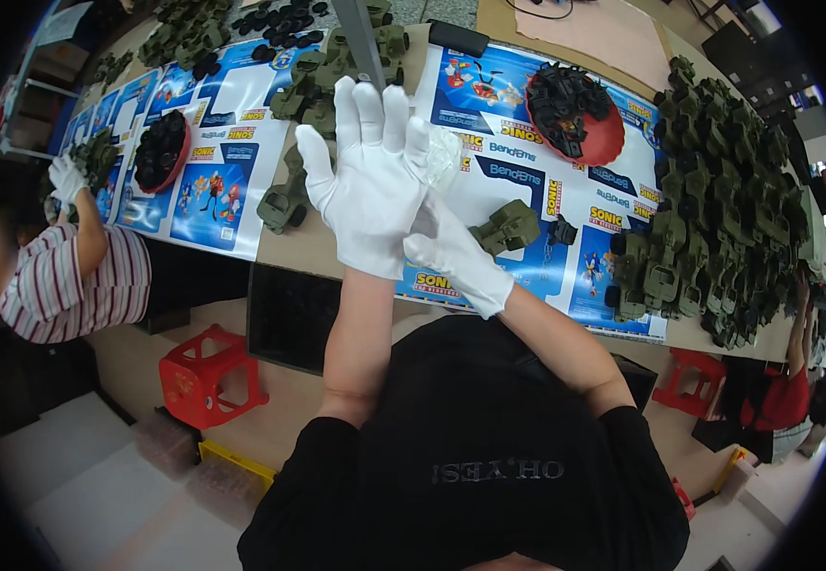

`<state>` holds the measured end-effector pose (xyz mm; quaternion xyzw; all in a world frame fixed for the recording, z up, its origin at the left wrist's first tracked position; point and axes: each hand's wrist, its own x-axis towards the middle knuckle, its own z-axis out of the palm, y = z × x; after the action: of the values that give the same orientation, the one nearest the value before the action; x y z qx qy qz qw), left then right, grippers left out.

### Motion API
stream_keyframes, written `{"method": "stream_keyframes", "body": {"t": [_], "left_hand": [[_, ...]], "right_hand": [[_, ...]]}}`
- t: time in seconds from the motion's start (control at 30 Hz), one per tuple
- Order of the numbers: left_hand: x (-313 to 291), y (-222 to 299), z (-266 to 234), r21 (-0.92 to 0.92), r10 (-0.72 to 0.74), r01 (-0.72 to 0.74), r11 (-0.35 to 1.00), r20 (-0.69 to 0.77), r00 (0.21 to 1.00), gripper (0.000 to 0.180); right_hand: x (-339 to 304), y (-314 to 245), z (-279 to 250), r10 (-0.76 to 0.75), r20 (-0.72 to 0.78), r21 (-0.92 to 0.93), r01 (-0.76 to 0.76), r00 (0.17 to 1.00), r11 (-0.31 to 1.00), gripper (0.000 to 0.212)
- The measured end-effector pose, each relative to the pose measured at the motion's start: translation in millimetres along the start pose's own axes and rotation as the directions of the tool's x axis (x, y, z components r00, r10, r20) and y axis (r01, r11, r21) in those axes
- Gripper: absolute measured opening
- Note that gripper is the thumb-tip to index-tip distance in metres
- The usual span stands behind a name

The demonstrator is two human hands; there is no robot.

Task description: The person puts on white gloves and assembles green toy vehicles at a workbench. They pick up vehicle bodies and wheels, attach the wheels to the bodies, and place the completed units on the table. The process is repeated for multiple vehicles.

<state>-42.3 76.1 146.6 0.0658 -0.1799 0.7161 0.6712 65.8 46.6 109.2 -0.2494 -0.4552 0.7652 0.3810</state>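
My left hand [370, 186], in a white glove, is raised above the table with its palm showing and its fingers spread. My right hand [465, 257], gloved in white too, grips the glove at the palm-heel edge of the left hand. Its thumb lies across the left wrist side, while its fingertips are partly hidden behind the left palm. Just right of the hands, an olive-green toy vehicle [508, 228] lies on a printed blue and white sheet [517, 176]. A small black part [561, 230] sits beside it. Behind the left fingers is a crumpled clear plastic bag [443, 157].
A red bowl [598, 143] of black parts stands at the back right. Many green toy vehicles [708, 209] crowd the right side; others [284, 200] lie left of my hands. A grey post [360, 43] rises ahead. On the left, another person's gloved hand [67, 178] works near a second bowl [184, 152].
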Motion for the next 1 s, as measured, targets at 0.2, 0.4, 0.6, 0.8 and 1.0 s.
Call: {"method": "stream_keyframes", "body": {"t": [0.2,0.4,0.6,0.8,1.0], "left_hand": [[-5.8,16.7,-16.0,0.213,-0.148,0.113,0.97,0.156,0.977,0.042],[-6.1,42.3,-79.1,0.775,0.436,0.448,-0.446,-0.249,0.865,0.043],[-37.1,50.9,-163.5,0.046,0.367,0.521,-0.853,-0.657,0.659,0.115],[-66.7,67.8,-237.8,0.611,0.372,0.777,-0.153,-0.692,0.618,0.053],[-50.9,10.5,-89.6,0.626,0.273,0.773,0.1,-0.765,0.584,0.058]], "right_hand": [[-7.8,17.8,11.5,0.352,0.354,-0.237,-0.281,0.867,0.93,0.05],[-13.9,4.5,-62.3,0.442,0.089,-0.709,-0.255,0.893,0.658,0.039],[-28.2,32.2,-144.9,0.21,-0.294,-0.472,-0.333,0.932,0.817,0.02],[20.9,47.3,-141.0,0.197,-0.411,-0.367,-0.359,0.89,0.858,0.052],[45.7,49.0,-108.1,0.3,-0.182,0.304,-0.237,0.936,0.923,0.077]]}}
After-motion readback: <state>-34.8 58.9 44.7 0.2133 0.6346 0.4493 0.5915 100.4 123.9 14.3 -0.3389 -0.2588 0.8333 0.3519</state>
